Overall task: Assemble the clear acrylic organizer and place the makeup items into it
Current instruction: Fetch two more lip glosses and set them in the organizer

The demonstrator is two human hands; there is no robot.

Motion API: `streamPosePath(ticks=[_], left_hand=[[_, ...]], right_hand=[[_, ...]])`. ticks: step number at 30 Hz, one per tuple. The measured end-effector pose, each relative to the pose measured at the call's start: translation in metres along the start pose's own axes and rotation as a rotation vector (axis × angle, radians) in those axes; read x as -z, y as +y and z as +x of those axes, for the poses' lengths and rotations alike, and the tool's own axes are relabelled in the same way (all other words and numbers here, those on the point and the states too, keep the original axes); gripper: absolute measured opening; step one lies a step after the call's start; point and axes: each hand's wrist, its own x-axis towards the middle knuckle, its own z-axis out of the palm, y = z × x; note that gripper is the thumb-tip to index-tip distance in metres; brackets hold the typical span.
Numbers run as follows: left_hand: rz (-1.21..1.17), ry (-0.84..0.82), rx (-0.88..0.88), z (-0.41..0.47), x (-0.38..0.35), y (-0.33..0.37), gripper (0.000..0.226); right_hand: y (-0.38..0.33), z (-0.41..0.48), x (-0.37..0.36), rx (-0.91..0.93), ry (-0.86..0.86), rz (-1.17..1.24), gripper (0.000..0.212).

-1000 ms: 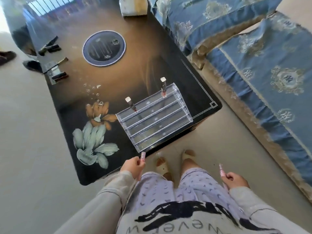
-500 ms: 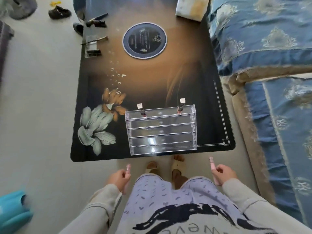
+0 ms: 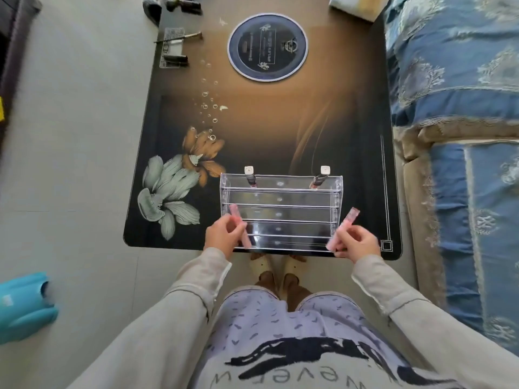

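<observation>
The organizer (image 3: 280,213) sits at the table's (image 3: 280,130) near edge, toward the right corner. One lipstick (image 3: 250,177) stands at the left end of its back row and a second lipstick (image 3: 321,178) at the right end. The left hand (image 3: 222,237) has its fingers curled round a pink tube (image 3: 235,214) over the organizer's left end. The right hand (image 3: 356,244) pinches another tube (image 3: 349,219) at its right end.

Standing in a home living room, facing a coffee table (image 3: 280,122) printed with flowers at the centre, a sofa (image 3: 463,80) wearing blue patterned covers running down the right edge, a slipper (image 3: 151,11) lying on the pale floor (image 3: 84,136) at upper left.
</observation>
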Motion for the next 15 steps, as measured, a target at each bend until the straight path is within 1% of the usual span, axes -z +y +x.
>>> streamPosePath(ticks=[2,4,5,8,11,15], left_hand=[[-0.062,0.072,-0.038,0.007,0.004,0.008,0.011],[-0.116,0.132,-0.064,0.012,0.006,0.014,0.008],[-0.141,0.148,-0.085,0.015,0.006,0.017,0.006],[-0.217,0.164,-0.159,0.021,0.006,0.024,0.011],[-0.177,0.161,-0.199,0.025,0.003,0.03,0.016],[-0.09,0.129,-0.218,0.028,-0.001,0.029,0.021]], right_hand=[[-0.016,-0.002,-0.011,0.112,0.009,0.011,0.013],[-0.027,-0.001,-0.02,0.213,0.038,-0.032,0.008],[-0.032,0.001,-0.025,0.258,0.06,-0.064,0.008],[-0.042,0.007,-0.035,0.37,0.133,-0.165,0.003],[-0.045,0.012,-0.042,0.393,0.185,-0.244,0.007],[-0.044,0.018,-0.046,0.388,0.177,-0.292,0.013]])
